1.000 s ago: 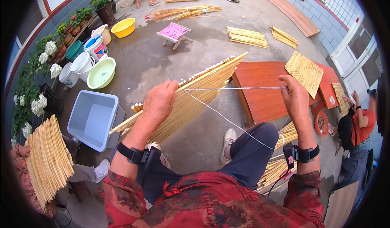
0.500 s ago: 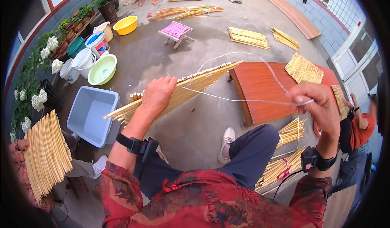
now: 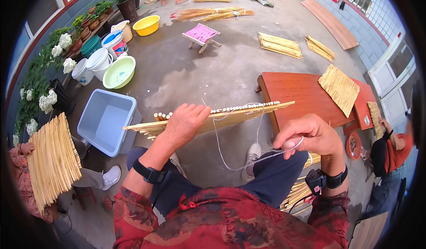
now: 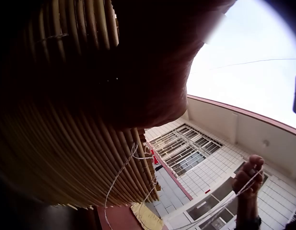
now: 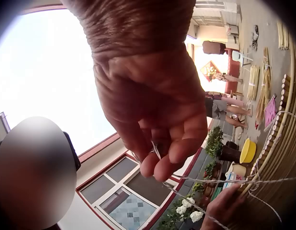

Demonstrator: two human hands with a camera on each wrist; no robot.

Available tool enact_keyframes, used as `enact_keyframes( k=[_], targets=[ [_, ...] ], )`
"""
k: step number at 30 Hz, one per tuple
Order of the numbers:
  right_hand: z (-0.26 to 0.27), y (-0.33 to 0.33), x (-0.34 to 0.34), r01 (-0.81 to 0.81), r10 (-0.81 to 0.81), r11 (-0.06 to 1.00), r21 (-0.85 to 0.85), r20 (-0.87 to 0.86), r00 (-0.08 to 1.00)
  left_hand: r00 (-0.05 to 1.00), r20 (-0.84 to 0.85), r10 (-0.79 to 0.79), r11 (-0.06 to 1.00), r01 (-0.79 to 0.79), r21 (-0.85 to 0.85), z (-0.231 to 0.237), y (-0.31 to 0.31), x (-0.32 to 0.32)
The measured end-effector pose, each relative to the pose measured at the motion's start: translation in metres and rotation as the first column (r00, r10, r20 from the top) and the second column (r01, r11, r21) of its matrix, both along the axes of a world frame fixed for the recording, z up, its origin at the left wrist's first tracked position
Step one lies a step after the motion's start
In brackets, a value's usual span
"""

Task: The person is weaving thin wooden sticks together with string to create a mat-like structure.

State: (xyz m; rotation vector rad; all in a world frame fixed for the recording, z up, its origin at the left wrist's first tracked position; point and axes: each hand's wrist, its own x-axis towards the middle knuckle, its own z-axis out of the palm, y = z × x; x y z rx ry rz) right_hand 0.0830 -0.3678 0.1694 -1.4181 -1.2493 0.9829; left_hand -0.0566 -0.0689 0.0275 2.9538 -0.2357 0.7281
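Note:
My left hand [image 3: 185, 124] grips a mat of tied reed stalks [image 3: 248, 116] by its upper edge, above my knees. The stalks' pale cut ends line up along that edge. A thin pointed tip sticks up beside the left fingers. To the right and nearer my body, my right hand [image 3: 308, 136] pinches a white string [image 3: 218, 143] between thumb and fingers. The string sags in a loop from the mat to that hand. In the left wrist view, string strands hang across the mat's stalks [image 4: 90, 153]; the left fingertips are hidden there.
A red wooden table [image 3: 284, 94] stands ahead right, bearing a finished-looking mat [image 3: 339, 89]. A grey-blue tub [image 3: 106, 120] sits at left. Someone at left holds another stalk mat [image 3: 55, 162]; another person [image 3: 395, 147] sits at far right. Stalk bundles [image 3: 279, 45] and a pink stool [image 3: 202, 35] lie beyond.
The string, earlier stretched straight toward the right hand, now hangs slack. My right hand swung outward, then came back in toward my body. The mat has turned more level, still in my left hand.

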Motion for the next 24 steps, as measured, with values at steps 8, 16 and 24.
enact_keyframes(
  k=[8,16,24],
  targets=[
    [0.064,-0.029,-0.002,-0.528,0.457,0.706,0.472,0.267,0.849,0.998,0.038,0.042,0.995,-0.038,-0.093,-0.019,0.018,-0.001],
    [0.085,-0.015,-0.054,-0.587,0.477,0.695,0.416,0.345,0.809,0.996,0.025,0.081,0.985,-0.076,-0.155,-0.034,0.035,0.003],
    [0.091,-0.029,-0.061,-0.247,0.128,0.969,-0.007,0.869,0.477,0.995,0.023,0.092,0.987,-0.089,-0.135,-0.040,0.041,0.012]
  ],
)
